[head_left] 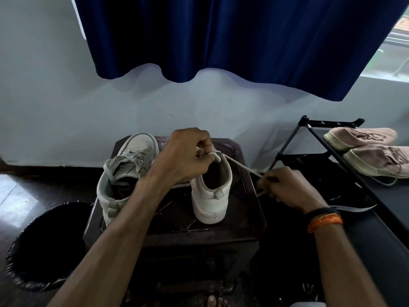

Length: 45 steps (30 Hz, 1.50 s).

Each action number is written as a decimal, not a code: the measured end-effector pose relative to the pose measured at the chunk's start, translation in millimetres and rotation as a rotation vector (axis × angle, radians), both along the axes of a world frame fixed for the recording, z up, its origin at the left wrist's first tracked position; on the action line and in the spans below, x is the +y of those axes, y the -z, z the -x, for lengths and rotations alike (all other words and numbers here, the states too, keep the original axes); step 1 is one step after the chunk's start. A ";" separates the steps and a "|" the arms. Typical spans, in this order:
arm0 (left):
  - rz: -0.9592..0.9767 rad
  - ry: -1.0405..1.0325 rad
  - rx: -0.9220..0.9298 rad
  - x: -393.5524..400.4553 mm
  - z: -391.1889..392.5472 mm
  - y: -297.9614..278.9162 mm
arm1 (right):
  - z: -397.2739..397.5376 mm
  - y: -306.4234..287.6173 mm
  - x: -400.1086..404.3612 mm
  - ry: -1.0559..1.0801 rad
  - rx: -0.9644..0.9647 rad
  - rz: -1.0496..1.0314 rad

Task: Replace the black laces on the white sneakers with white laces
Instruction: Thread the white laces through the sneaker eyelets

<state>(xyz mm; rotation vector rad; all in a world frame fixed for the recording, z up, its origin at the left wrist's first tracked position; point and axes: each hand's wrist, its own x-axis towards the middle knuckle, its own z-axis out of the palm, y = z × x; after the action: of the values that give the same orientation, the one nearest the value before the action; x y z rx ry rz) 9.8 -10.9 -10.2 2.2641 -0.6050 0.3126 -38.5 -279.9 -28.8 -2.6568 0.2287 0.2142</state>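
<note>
Lacing under way on the right-hand sneaker (210, 191), which stands heel toward the camera on a dark wooden stool (250, 220). White lace (241, 167) runs taut from the top of the shoe's opening out to the right. No black lace visible on either shoe from this angle.

Left hand (183, 156) sits over the shoe's tongue area, fingers curled, pinching the lace where it bunches at the top eyelets. The eyelets themselves are hidden behind the hand. Right hand (285, 187) is just beside the stool's right edge, fingers closed round the far end of the same lace, drawing it sideways. A loose pale tail (354, 209) trails off behind the right wrist; whether it belongs to this lace I cannot tell.

Second sneaker (126, 173) rests to the left on the same stool, touching nothing, with pale laces already crossed through it, loosely.

Risks, as judged from here:
- Pull is lateral and the shoe stands unbraced apart from the pinch at the top. A harder tug could tip it or drag it toward the stool's right edge.
- Uneven ends if the right side is drawn through too far.
- Lace could twist flat-to-edge at the pinch, since that spot is out of sight.
- A slip of the left pinch would slacken whatever is threaded below.

Around: dark bin (44, 244) on the floor at left, black shoe rack (309, 138) at right carrying a pinkish pair (363, 149), blue curtain (243, 36) above.
</note>
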 end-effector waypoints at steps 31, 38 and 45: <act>0.234 0.285 0.105 -12.7 12.7 -16.0 | 11.1 -56.9 89.2 -0.115 -0.304 -1.604; 0.415 0.366 0.295 -4.1 14.2 -27.6 | 12.0 -57.2 83.0 -0.098 -0.303 -1.627; 0.606 0.258 0.634 5.5 12.8 -29.1 | 4.0 -43.0 75.9 0.009 -0.426 -1.264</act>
<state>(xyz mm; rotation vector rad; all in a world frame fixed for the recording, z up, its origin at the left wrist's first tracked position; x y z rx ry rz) -3.0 -5.4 18.9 1.5494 -0.3833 -0.3121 -42.5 -203.9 14.2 -1.3885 -0.0474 -0.1777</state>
